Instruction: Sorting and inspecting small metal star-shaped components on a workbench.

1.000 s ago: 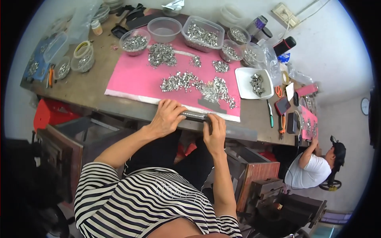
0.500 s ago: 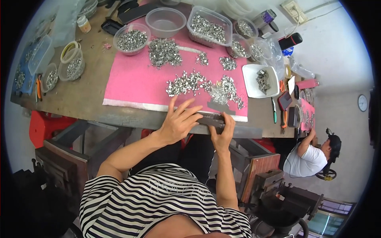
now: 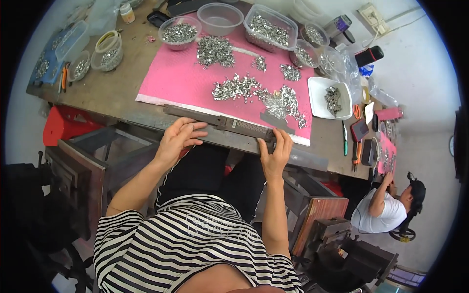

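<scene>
A long dark metal bar fixture (image 3: 198, 115) lies along the table's front edge, with a row of small shiny metal pieces (image 3: 250, 129) set in its right half. My right hand (image 3: 275, 155) grips the fixture's right end between thumb and fingers. At the near side of its left half is my left hand (image 3: 175, 140), fingers apart and holding nothing; whether the fingertips touch the bar I cannot tell. Just beyond, loose small metal parts (image 3: 237, 88) and a heap of thin silvery pieces (image 3: 281, 105) lie on the pink mat (image 3: 166, 80).
Plastic tubs of metal parts stand along the back, among them a rectangular tub (image 3: 271, 30). A white tray (image 3: 317, 102) sits right of the mat, near pliers (image 3: 357, 154) and a green-handled tool (image 3: 345, 141). Another person (image 3: 381, 207) works at the far right.
My left hand has moved left and toward me, uncovering the fixture and its row of metal pieces. My right hand still holds the right end. The view has shifted a little.
</scene>
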`<state>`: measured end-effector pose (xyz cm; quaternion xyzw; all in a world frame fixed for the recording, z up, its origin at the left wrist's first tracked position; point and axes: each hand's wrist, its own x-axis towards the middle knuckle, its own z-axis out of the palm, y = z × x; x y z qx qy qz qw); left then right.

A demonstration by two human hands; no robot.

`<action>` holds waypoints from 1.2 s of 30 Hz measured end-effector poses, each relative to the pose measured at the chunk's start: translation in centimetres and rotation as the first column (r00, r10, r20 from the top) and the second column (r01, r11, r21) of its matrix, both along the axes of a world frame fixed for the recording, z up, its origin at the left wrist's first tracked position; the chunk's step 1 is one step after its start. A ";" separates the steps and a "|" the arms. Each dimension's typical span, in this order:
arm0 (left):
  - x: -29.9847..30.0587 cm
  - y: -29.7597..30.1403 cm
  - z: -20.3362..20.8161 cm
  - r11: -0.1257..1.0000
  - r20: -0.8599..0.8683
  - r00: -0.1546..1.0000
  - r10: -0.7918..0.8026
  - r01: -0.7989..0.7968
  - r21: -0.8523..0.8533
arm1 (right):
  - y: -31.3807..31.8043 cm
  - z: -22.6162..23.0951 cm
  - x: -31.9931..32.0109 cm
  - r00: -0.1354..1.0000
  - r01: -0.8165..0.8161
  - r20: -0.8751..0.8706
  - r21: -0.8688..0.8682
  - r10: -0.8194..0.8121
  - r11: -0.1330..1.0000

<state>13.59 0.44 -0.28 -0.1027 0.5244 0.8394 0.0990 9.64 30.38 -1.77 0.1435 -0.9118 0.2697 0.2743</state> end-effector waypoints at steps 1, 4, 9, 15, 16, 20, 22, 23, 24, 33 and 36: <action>-0.1 0.2 0.1 1.000 -0.002 1.000 0.004 -0.004 -0.006 | 0.2 0.3 -0.1 1.000 -0.004 -0.002 -0.006 0.004 1.000; -0.3 0.5 -0.1 0.999 0.029 0.999 -0.043 0.043 0.001 | 1.0 1.4 -0.7 0.999 -0.048 -0.013 0.089 0.049 0.995; -1.0 2.4 -0.1 0.993 -0.031 0.994 -0.109 0.107 -0.041 | 1.3 2.5 -2.7 0.982 -0.141 -0.075 0.312 0.172 0.940; -0.8 3.1 -0.7 0.993 -0.069 0.992 -0.106 0.102 -0.062 | 2.6 4.1 -4.8 0.909 -0.317 -0.140 0.381 0.393 0.868; -0.9 3.5 -0.7 0.986 -0.120 0.983 -0.135 0.122 -0.109 | 3.7 4.9 -5.6 0.926 -0.217 -0.209 0.383 0.313 0.898; -1.6 6.6 0.9 0.961 -0.289 0.943 -0.166 0.089 -0.262 | 9.4 7.9 -10.2 0.921 0.277 -0.336 0.202 -0.199 0.939; -3.3 8.3 2.8 0.826 -0.513 0.798 -0.318 -0.032 -0.562 | 11.2 7.5 -10.9 0.916 0.397 -0.130 0.166 -0.379 0.903; -4.3 9.5 3.9 0.777 -0.577 0.720 -0.385 -0.084 -0.624 | 11.4 6.4 -10.7 0.952 0.307 -0.054 0.204 -0.302 0.930; -5.8 10.7 3.8 0.679 -0.621 0.630 -0.467 -0.195 -0.708 | 11.3 5.5 -10.4 0.975 0.209 0.024 0.233 -0.220 0.950; -13.9 19.6 -0.4 0.244 -0.435 0.456 -0.777 -0.418 -0.875 | 6.9 1.8 -4.8 0.973 -0.014 0.215 0.427 -0.087 0.904; -12.5 18.7 -0.7 0.251 -0.405 0.424 -0.810 -0.374 -0.893 | 7.1 2.4 -3.0 0.978 -0.035 0.201 0.418 -0.055 0.908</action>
